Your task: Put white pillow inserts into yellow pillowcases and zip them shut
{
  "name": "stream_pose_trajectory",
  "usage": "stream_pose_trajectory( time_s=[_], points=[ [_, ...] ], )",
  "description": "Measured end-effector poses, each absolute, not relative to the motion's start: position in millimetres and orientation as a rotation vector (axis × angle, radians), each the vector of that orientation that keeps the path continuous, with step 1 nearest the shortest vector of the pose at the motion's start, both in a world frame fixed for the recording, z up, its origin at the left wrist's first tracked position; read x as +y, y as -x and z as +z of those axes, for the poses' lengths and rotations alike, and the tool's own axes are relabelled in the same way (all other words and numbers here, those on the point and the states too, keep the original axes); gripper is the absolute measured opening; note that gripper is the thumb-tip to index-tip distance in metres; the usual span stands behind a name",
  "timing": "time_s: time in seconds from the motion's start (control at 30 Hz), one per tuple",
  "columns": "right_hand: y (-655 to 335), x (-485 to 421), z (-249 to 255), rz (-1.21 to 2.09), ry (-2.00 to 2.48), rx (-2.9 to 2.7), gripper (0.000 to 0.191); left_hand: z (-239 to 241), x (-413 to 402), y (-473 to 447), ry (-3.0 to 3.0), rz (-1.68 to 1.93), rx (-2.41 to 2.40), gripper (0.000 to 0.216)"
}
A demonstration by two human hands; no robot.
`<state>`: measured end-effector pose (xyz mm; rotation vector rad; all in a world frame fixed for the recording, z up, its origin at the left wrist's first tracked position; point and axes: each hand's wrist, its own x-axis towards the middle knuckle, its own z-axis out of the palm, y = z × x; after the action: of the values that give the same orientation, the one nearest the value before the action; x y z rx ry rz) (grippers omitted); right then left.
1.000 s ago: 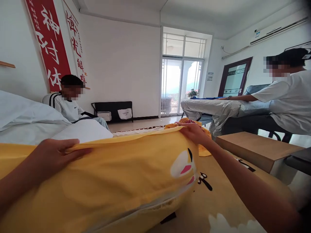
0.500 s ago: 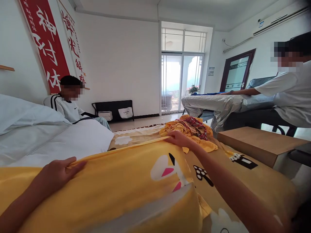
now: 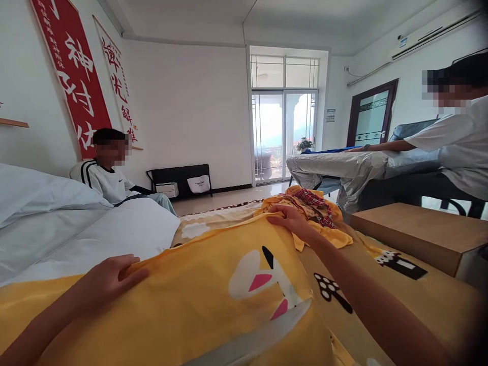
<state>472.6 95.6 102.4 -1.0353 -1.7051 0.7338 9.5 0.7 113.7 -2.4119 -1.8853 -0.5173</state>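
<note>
A yellow printed cloth (image 3: 190,290) with a white, pink and black cartoon pattern stretches across the near part of the bed. Its upper edge runs between my two hands. My left hand (image 3: 109,274) pinches that edge at the left, thumb on the near side. Farther right, my right hand (image 3: 290,221) grips the edge close to the cloth's far corner. What lies inside or under the cloth is hidden. Just behind my right hand lies a crumpled heap of yellow and red plaid fabric (image 3: 318,206).
White bedding (image 3: 141,223) is piled at the left, with a seated person (image 3: 110,175) behind it. A patterned sheet (image 3: 381,284) covers the bed. A brown box (image 3: 419,223) stands at the right. Beyond, another person (image 3: 457,137) sits at a plastic-covered table (image 3: 335,170).
Both hands keep hold of the cloth's edge and sit slightly farther right in view. The upper edge bows a little more between them. The camera view has tilted upward slightly.
</note>
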Motion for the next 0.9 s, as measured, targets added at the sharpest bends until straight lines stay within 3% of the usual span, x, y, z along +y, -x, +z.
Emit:
stream_pose_trajectory(
  time_s=[0.2,0.37,0.67,0.77,0.9],
  points=[
    [-459,74,123,0.507,1.074,-1.662,0.034,155,30,-126,2.840,-0.599,-1.712,0.048],
    [-478,56,131,0.510,1.150,-1.575,0.031,153,43,-209,2.930,-0.643,-1.405,0.039],
    [-510,52,144,0.115,1.120,-1.594,0.027,140,42,-222,2.865,-1.029,-1.406,0.033],
    [-515,59,131,0.345,1.021,-1.487,0.040,141,40,-214,2.777,-1.008,-1.426,0.034],
    [-519,65,82,0.980,0.830,-1.407,0.068,138,40,-208,2.651,-0.945,-1.414,0.034]
  ],
)
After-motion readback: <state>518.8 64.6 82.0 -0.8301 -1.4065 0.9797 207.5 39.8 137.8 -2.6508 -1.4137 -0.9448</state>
